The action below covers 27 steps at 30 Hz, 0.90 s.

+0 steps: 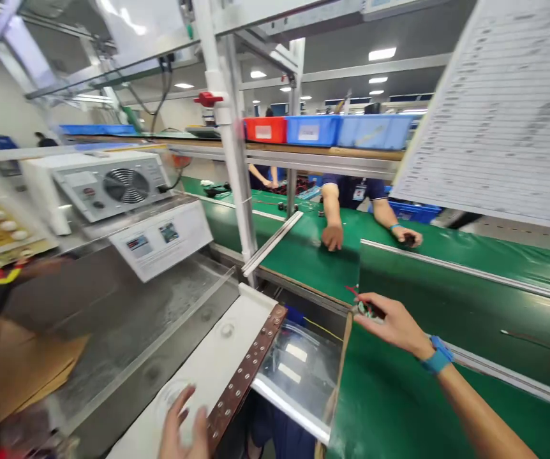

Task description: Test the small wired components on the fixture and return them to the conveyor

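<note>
My right hand [394, 322], with a blue band at its wrist, is closed around a small wired electronic part [365, 310] above the green work surface [399, 401]. A red wire sticks out of the part, which shows green, white and dark patches; my fingers hide some of it. At the bottom of the view my left hand [184, 427] holds nothing, its fingers apart. It is over or beside a white panel [227, 331] edged by a brown strip [244, 376] with several metal studs.
A transparent sheet [297, 366] spans the gap between the benches. Across the green bench a co-worker's fist [332, 238] rests, the other hand [408, 237] holding a dark item. A white upright post [230, 146], a fan-cooled box [117, 185] and a hanging printed sheet [490, 121] stand around.
</note>
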Each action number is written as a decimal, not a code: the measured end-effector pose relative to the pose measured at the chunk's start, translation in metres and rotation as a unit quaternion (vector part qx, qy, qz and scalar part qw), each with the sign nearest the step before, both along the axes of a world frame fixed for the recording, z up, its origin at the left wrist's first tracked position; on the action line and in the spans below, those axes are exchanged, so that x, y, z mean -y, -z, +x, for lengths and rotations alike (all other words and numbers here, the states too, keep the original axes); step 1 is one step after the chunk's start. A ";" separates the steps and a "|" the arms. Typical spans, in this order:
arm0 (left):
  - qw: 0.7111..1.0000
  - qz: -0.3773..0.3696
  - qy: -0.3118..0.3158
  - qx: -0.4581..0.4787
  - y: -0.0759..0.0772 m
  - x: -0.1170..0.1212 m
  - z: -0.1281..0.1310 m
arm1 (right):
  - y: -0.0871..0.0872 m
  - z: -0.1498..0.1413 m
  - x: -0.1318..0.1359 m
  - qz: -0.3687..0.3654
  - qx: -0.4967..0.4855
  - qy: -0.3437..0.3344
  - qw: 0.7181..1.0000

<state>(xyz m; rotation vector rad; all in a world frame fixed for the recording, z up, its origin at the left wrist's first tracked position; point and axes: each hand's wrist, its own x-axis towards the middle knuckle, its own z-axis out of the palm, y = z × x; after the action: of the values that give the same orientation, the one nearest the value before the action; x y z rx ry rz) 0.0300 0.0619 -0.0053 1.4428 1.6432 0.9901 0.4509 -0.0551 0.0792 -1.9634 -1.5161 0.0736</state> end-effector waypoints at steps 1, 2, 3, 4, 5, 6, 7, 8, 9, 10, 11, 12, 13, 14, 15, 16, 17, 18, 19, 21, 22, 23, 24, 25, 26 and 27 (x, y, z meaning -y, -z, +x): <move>0.998 0.050 0.030 0.000 -0.017 0.008 0.009 | -0.016 -0.029 -0.008 -0.020 -0.021 -0.096 0.995; 0.992 0.108 0.062 -0.007 -0.032 0.016 0.017 | -0.032 -0.058 -0.016 -0.039 -0.041 -0.189 0.980; 0.981 0.166 0.093 -0.023 -0.047 0.024 0.022 | -0.045 -0.085 -0.025 -0.058 -0.062 -0.279 0.957; 0.968 0.209 0.136 -0.039 -0.060 0.030 0.024 | -0.055 -0.109 -0.034 -0.077 -0.085 -0.363 0.925; 0.952 0.236 0.187 -0.063 -0.071 0.035 0.023 | -0.062 -0.131 -0.046 -0.097 -0.110 -0.441 0.885; 0.939 0.242 0.226 -0.088 -0.079 0.039 0.018 | -0.064 -0.152 -0.060 -0.119 -0.136 -0.505 0.844; 0.935 0.224 0.253 -0.109 -0.086 0.041 0.009 | -0.063 -0.171 -0.077 -0.141 -0.157 -0.550 0.808; 0.941 0.185 0.254 -0.129 -0.090 0.043 -0.003 | -0.056 -0.191 -0.095 -0.160 -0.167 -0.575 0.785; 0.953 0.132 0.231 -0.145 -0.091 0.044 -0.019 | -0.045 -0.210 -0.116 -0.170 -0.164 -0.578 0.781; 0.966 0.075 0.191 -0.159 -0.091 0.046 -0.037 | -0.030 -0.230 -0.137 -0.171 -0.143 -0.561 0.798; 0.974 0.023 0.144 -0.174 -0.088 0.048 -0.057 | -0.013 -0.250 -0.157 -0.164 -0.108 -0.528 0.826; 0.976 -0.018 0.099 -0.191 -0.085 0.050 -0.077 | 0.007 -0.271 -0.177 -0.153 -0.061 -0.487 0.858; 0.975 -0.046 0.068 -0.207 -0.079 0.054 -0.096 | 0.028 -0.291 -0.194 -0.146 -0.009 -0.446 0.883; 0.972 -0.066 0.050 -0.218 -0.073 0.059 -0.114 | 0.049 -0.309 -0.208 -0.148 0.033 -0.414 0.898; 0.971 -0.088 0.042 -0.217 -0.066 0.065 -0.129 | 0.069 -0.327 -0.220 -0.160 0.063 -0.394 0.903; 0.973 -0.109 0.036 -0.198 -0.058 0.072 -0.141 | 0.087 -0.342 -0.229 -0.175 0.084 -0.383 0.903; 0.978 -0.130 0.031 -0.163 -0.049 0.080 -0.151 | 0.102 -0.355 -0.235 -0.191 0.097 -0.378 0.901; 0.982 -0.151 0.027 -0.114 -0.039 0.088 -0.157 | 0.116 -0.366 -0.239 -0.203 0.105 -0.376 0.898; 0.983 -0.171 0.024 -0.056 -0.029 0.096 -0.161 | 0.126 -0.374 -0.241 -0.210 0.113 -0.374 0.896; 0.976 -0.209 0.019 0.066 -0.010 0.109 -0.162 | 0.141 -0.383 -0.242 -0.217 0.129 -0.374 0.893; 0.966 -0.225 0.016 0.123 -0.001 0.114 -0.159 | 0.145 -0.385 -0.242 -0.219 0.138 -0.374 0.890; 0.954 -0.239 0.016 0.180 0.006 0.117 -0.154 | 0.148 -0.385 -0.242 -0.222 0.148 -0.376 0.887; 0.940 -0.249 0.016 0.234 0.011 0.118 -0.148 | 0.149 -0.385 -0.242 -0.225 0.157 -0.378 0.884; 0.925 -0.253 0.019 0.283 0.013 0.117 -0.140 | 0.150 -0.384 -0.242 -0.230 0.164 -0.379 0.882; 0.910 -0.255 0.023 0.327 0.013 0.115 -0.130 | 0.150 -0.383 -0.242 -0.234 0.168 -0.379 0.879; 0.896 -0.252 0.025 0.364 0.010 0.112 -0.121 | 0.150 -0.382 -0.241 -0.237 0.168 -0.382 0.877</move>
<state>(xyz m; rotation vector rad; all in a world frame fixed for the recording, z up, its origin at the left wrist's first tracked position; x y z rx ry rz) -0.0910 -0.0498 -0.0155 0.6379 1.1607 0.8412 0.0688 0.1860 -0.0709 -1.6270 -2.6430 0.5006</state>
